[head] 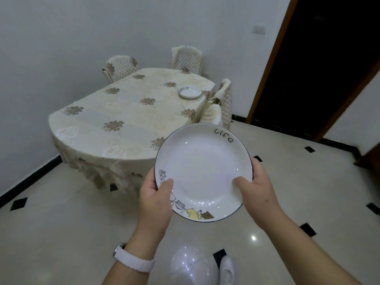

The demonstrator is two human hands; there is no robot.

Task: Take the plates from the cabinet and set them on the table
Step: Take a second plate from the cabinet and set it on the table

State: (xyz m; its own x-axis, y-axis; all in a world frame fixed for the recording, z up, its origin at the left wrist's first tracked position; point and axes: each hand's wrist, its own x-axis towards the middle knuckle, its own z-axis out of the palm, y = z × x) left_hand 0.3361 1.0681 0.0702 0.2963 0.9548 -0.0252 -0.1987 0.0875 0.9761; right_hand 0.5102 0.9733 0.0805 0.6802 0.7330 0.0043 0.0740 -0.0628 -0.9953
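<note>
I hold a white plate (203, 171) with a dark rim, the word "life" and cartoon cats, level in front of me above the floor. My left hand (154, 199) grips its left edge with the thumb on the rim. My right hand (256, 189) grips its right edge the same way. Ahead stands the table (123, 112), covered in a cream floral cloth. A second white plate (190, 92) rests on its far right part. The cabinet is out of view.
Three cloth-covered chairs stand around the table: one at the far left (120, 66), one at the far end (188, 57), one on the right side (221, 105). A dark doorway (320, 64) opens at the right. The tiled floor (61, 223) is glossy.
</note>
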